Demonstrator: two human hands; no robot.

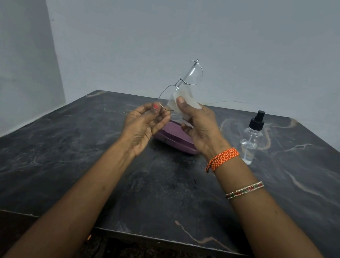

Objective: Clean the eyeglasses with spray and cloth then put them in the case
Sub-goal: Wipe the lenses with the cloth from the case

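- A pair of thin silver wire-rimmed eyeglasses point(181, 85) with clear lenses is held up in the air above a dark marble-look table point(75, 160).
- The eyeglasses are tilted, so one lens is high and the other lens is low, near the hands.
- The rim of the lower lens is pinched by the left hand point(144, 123) between its thumb and curled fingers. Red polish is seen on the thumbnail.
- A small, thin white cleaning cloth point(182, 102) is gripped by the right hand point(199, 126). The cloth is pressed against the lower lens by the thumb.
- One thin arm of the eyeglasses is seen sticking out to the right, past the cloth.
- A closed purple hard glasses case point(174, 139) is seen lying flat on the table, just behind and under the two hands. It is partly hidden by them.
- A clear plastic spray bottle point(251, 139) with a black pump top is standing upright on the table, to the right of the case and apart from it. A little clear liquid is seen at its bottom.
- An orange woven thread band point(223, 159) and a thin beaded bangle point(245, 189) are worn on the right wrist.
- A plain grey wall point(239, 41) is seen behind the table.
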